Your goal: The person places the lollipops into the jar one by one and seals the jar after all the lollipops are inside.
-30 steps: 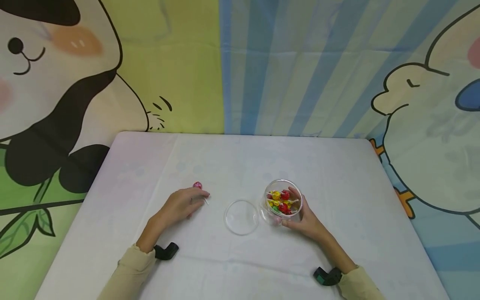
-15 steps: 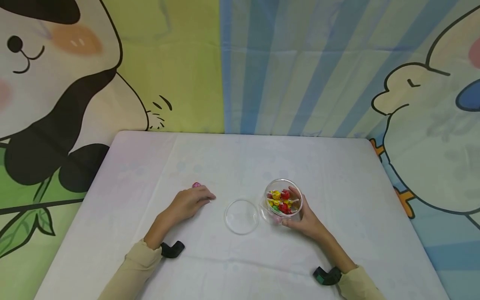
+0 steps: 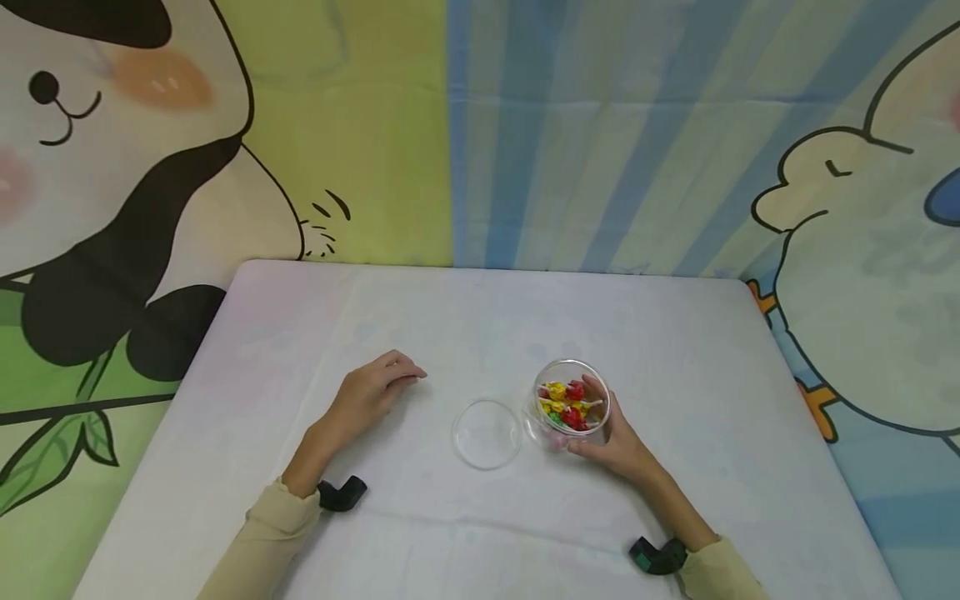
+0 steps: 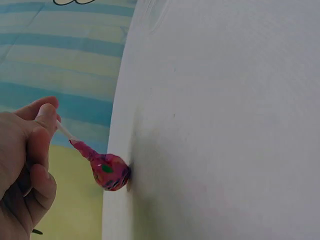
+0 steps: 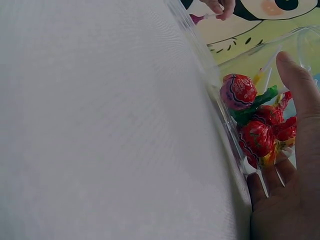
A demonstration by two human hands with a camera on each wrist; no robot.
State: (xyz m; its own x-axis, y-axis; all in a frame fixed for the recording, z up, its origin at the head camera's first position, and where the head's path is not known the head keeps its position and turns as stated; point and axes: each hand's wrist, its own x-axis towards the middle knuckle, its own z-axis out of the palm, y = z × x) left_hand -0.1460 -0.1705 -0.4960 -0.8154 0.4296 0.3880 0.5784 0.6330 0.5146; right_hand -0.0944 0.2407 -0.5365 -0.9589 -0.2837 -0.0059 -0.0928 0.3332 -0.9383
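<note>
My left hand [image 3: 373,392] pinches the white stick of a pink-wrapped lollipop [image 4: 111,171] between thumb and forefinger. In the left wrist view the candy head hangs down close to the tabletop; in the head view the hand hides it. My right hand [image 3: 617,437] grips the side of a clear round jar [image 3: 542,375], thumb on the near side and fingers around the far side. Inside the jar lie several lollipops [image 5: 256,139] in red, yellow and green wrappers. The jar stands uncovered on the table.
A clear round lid [image 3: 486,465] lies flat on the white-covered table [image 3: 465,333], just left of the jar and between the hands. Black wrist devices [image 3: 342,493] sit on both forearms. A cartoon-printed cloth [image 3: 390,167] hangs behind the table.
My left hand has moved from over the lollipop lying on the table to pinching its stick, and the pink head no longer shows beyond the hand. The right hand keeps holding the jar.
</note>
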